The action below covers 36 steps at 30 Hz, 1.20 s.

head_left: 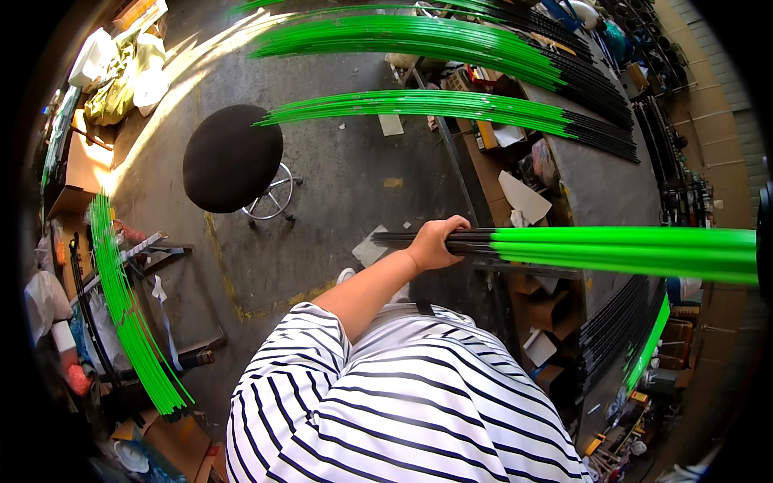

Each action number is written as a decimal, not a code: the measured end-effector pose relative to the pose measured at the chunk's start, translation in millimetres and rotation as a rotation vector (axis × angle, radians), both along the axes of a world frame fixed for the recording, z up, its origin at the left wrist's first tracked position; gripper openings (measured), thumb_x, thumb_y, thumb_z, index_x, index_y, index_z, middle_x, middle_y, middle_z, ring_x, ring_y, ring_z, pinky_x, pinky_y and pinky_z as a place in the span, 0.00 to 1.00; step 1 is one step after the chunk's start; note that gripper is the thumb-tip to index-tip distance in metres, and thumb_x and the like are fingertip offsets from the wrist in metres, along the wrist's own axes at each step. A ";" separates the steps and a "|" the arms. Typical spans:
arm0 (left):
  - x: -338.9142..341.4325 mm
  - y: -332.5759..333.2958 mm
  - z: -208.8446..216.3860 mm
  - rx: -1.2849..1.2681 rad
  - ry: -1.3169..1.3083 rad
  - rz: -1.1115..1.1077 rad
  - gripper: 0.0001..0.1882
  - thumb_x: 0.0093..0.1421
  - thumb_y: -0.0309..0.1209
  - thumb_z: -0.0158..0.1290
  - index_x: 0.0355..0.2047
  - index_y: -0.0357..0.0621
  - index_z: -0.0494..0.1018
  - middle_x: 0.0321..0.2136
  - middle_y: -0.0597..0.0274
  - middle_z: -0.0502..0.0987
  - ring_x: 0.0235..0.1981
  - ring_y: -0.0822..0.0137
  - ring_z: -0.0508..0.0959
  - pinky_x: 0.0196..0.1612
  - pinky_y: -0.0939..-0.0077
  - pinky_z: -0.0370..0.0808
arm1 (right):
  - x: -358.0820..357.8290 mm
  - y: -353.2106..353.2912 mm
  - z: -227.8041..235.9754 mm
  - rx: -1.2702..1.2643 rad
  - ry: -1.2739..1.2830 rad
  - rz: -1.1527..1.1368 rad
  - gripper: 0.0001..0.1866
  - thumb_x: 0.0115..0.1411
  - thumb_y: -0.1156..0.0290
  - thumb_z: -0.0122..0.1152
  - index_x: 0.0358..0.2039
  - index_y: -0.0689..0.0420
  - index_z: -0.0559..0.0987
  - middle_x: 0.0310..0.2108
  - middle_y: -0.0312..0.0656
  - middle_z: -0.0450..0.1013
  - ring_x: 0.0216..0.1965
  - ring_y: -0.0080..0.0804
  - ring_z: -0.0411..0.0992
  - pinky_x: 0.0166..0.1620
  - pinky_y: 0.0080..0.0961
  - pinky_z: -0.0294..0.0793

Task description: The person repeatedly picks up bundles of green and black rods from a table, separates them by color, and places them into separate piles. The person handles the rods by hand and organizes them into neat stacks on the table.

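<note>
My left hand is closed around the black end of a bundle of long thin rods. Its black tips stick out a little to the left of my fist. The green part runs level to the right, out to the edge of the picture. My left arm crosses in front of my striped shirt to reach it. My right hand does not show. Beyond the held bundle, more green-and-black rods lie in bunches across the bench, their green lengths jutting out over the floor.
A round black stool on a wheeled chrome base stands left of centre. Green rods rest on a metal frame at the far left. Black-ended rods lie on the bench's near part. Boxes and papers crowd the shelf under the bench.
</note>
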<state>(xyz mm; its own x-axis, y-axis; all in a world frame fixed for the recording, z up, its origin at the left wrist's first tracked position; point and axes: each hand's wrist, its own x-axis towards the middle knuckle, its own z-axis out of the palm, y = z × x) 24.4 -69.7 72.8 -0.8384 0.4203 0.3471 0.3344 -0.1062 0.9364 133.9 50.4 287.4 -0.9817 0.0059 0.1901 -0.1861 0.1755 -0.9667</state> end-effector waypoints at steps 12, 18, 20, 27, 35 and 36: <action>6.9 14.4 -45.9 -0.088 -0.075 -0.025 0.18 0.37 0.24 0.59 0.33 0.46 0.70 0.25 0.53 0.76 0.31 0.51 0.77 0.32 0.66 0.73 | -113.9 33.0 200.4 -0.186 0.179 0.646 0.20 0.61 0.57 0.44 0.23 0.59 0.74 0.15 0.38 0.68 0.11 0.27 0.61 0.16 0.23 0.62; 5.8 5.1 -55.3 -0.115 -0.142 -0.006 0.17 0.37 0.23 0.60 0.32 0.42 0.71 0.26 0.54 0.76 0.28 0.58 0.77 0.32 0.71 0.73 | -104.5 16.3 109.5 -0.205 0.111 0.385 0.19 0.66 0.66 0.37 0.16 0.54 0.59 0.11 0.31 0.53 0.10 0.19 0.50 0.15 0.17 0.52; 8.0 7.1 -52.6 -0.137 -0.165 -0.028 0.17 0.37 0.23 0.61 0.31 0.41 0.72 0.25 0.55 0.76 0.26 0.61 0.77 0.32 0.73 0.73 | -84.7 16.6 38.6 0.008 -0.111 0.166 0.12 0.63 0.69 0.49 0.24 0.61 0.72 0.20 0.41 0.70 0.18 0.22 0.65 0.24 0.19 0.66; 12.7 3.9 -66.1 -0.182 -0.151 0.003 0.16 0.36 0.24 0.61 0.29 0.40 0.72 0.24 0.56 0.76 0.25 0.63 0.76 0.31 0.74 0.72 | -90.5 6.5 60.6 0.047 0.206 0.285 0.18 0.52 0.67 0.64 0.36 0.68 0.71 0.36 0.49 0.73 0.40 0.36 0.73 0.49 0.32 0.69; 12.9 -1.9 -56.4 -0.187 -0.202 -0.016 0.12 0.39 0.25 0.59 0.27 0.41 0.71 0.22 0.53 0.74 0.24 0.57 0.75 0.29 0.71 0.71 | -91.0 8.5 55.8 0.334 0.162 0.373 0.20 0.65 0.60 0.42 0.43 0.66 0.72 0.43 0.51 0.72 0.45 0.39 0.72 0.50 0.31 0.67; 12.3 -2.4 -56.2 -0.199 -0.198 -0.010 0.12 0.39 0.25 0.59 0.27 0.41 0.71 0.22 0.53 0.74 0.24 0.56 0.74 0.29 0.71 0.71 | -90.8 6.4 48.1 0.572 0.166 0.414 0.24 0.64 0.56 0.42 0.46 0.66 0.70 0.45 0.50 0.71 0.47 0.40 0.70 0.53 0.33 0.65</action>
